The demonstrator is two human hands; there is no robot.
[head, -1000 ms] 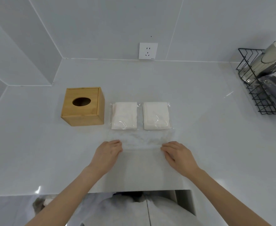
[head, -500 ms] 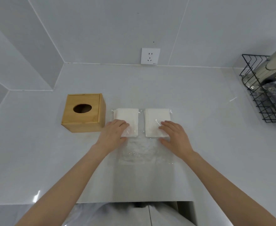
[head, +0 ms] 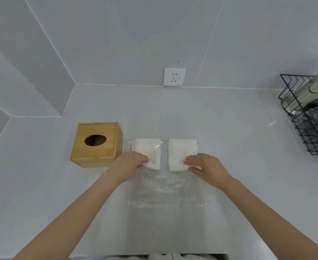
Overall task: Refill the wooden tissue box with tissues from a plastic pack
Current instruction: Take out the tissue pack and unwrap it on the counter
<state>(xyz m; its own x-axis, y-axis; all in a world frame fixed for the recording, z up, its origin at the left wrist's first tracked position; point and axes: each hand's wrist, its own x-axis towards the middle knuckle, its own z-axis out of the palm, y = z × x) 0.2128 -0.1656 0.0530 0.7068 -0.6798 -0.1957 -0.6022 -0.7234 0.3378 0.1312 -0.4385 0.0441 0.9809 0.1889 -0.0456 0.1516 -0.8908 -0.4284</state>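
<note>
Two bare forearms reach forward over a pale grey countertop [head: 41, 184], angling inward toward the middle. The left hand [head: 129, 164] lies knuckles up, its fingers curled round the near corner of the left stack of white folded tissues [head: 147, 152]. The right hand [head: 204, 165] mirrors it, fingers bent and gripping the near edge of the right stack of white folded tissues [head: 181, 152]. Both stacks lie side by side, slightly apart, inside a clear crinkled plastic pack [head: 165, 190] whose loose film spreads flat toward the person. Just left of the left stack stands a light brown wooden tissue box [head: 96, 144], square, upright, with a dark oval opening in its top. A white wall socket [head: 174, 76] sits behind, and a black wire rack [head: 302, 117] at far right.
</note>
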